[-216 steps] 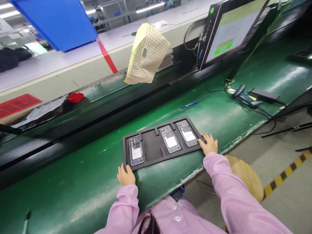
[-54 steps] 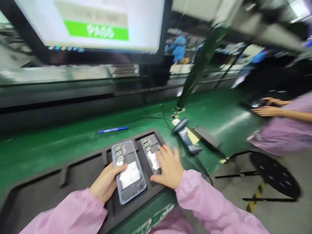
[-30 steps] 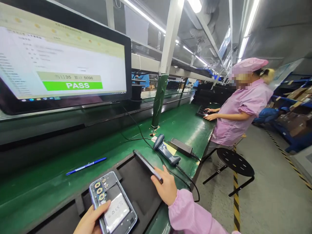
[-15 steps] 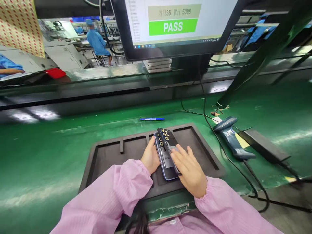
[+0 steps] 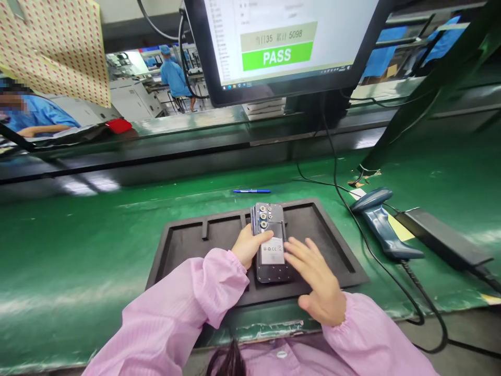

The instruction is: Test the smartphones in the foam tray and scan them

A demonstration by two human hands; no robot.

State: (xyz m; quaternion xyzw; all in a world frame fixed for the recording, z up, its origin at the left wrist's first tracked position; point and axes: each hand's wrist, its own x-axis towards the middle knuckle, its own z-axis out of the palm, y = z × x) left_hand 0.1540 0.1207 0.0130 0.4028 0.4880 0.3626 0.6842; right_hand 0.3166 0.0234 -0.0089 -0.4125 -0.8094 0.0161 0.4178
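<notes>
Two smartphones lie stacked face to back in my left hand. The upper smartphone has its back up, showing gold-ringed camera openings and a pale printed label; the lower one shows only as a thin edge at its left. My left thumb presses on the upper phone's back while the fingers go round the left side. My right hand is open beside the phones' right edge, fingers stretched out; whether the fingertips touch the edge I cannot tell. Beneath the phones is a black tray with low dividers.
A blue pen lies behind the tray. To the right are a barcode scanner, a black power adapter and loose cables. A monitor showing PASS hangs above the green bench. Persons in blue sit beyond.
The upper phone, tilted over the lower one before, is now flat and lined up with it. My left thumb has come over its back, and my right hand has moved off it to the right.
</notes>
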